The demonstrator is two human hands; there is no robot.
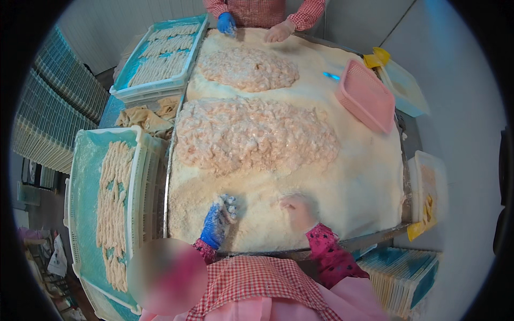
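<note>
My left hand (218, 216), in a blue glove caked with pale crumbs, is low over the near part of the coating-covered table (369, 182). Its fingers are curled in, and what they may hold is hidden. To its right, my right hand (299, 212) wears a thin pale glove dusted with powder. Those fingers are also bent closed, and nothing nameable shows in them. Beyond both hands lies a large heap of wet, pale pink raw meat pieces (257, 134). Loose pale breading (262, 184) spreads between the heap and my hands.
On the left, a white-rimmed tray (138, 176) holds rows of coated strips (113, 208); another tray (120, 96) stands farther back. A co-worker's hands (279, 31) are at the far edge, beyond a second meat heap (249, 68). A pink basket (367, 96) sits at right.
</note>
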